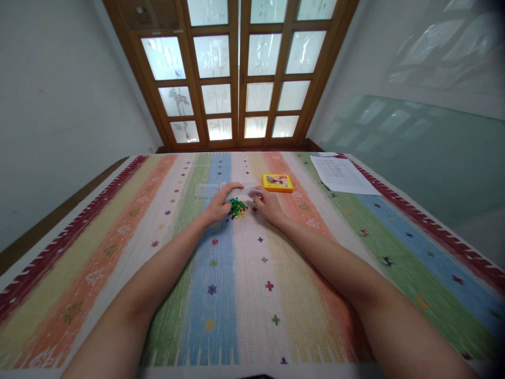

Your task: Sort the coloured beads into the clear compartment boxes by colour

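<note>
A small heap of tiny green, yellow and dark pieces (237, 207) lies on the striped tablecloth between my hands. My left hand (219, 204) curves around the heap's left side, thumb near the pieces and fingers stretched beyond them. Just past that hand lies a clear plastic tray or lid (206, 191), partly covered by the fingers. On the other side, my right hand (270, 206) is closed, pinching a thin whitish flat piece (254, 191) whose kind I cannot make out. Clear plastic also seems to lie between the two hands, but its outline is faint.
A flat yellow box (277, 182) with a printed lid rests just beyond my right hand. Farther right, a printed white sheet (342, 175) lies on the striped tablecloth (252, 295). Wooden glass-paned doors (239, 79) stand behind the table, with walls at both sides.
</note>
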Available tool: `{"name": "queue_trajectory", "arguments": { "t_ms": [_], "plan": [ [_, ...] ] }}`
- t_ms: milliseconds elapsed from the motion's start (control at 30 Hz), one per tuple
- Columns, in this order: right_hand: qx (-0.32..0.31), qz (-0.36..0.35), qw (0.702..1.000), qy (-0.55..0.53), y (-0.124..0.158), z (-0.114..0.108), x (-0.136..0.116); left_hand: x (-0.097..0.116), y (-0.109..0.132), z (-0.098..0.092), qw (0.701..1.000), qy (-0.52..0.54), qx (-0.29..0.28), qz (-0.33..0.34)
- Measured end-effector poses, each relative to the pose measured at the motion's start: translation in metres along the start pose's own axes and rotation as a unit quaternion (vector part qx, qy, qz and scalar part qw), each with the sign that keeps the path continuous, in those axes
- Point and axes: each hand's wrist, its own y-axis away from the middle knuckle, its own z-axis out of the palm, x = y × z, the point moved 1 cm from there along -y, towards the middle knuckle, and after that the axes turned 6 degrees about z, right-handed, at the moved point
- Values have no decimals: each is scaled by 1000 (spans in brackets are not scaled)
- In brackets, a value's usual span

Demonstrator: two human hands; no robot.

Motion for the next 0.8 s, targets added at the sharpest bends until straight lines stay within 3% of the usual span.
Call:
{"name": "queue_trajectory", "arguments": {
  "t_ms": [333, 433, 533, 633, 800],
  "plan": [
    [5, 7, 1000, -29, -3, -3, 0, 12, -1, 4, 994, -78, -39, 66],
    [4, -5, 999, -42, -3, -3, -2, 16, -1, 5, 993, -90, -28, 68],
    [0, -7, 997, -72, -2, -1, -5, 13, -1, 5, 996, -67, 35, 45],
    [-12, -26, 994, -103, 1, 0, -11, 5, -1, 5, 992, 32, 123, -24],
    [-41, -114, 989, -87, 8, -2, -25, 2, -5, 5, 923, 258, 243, -147]
  ]
}}
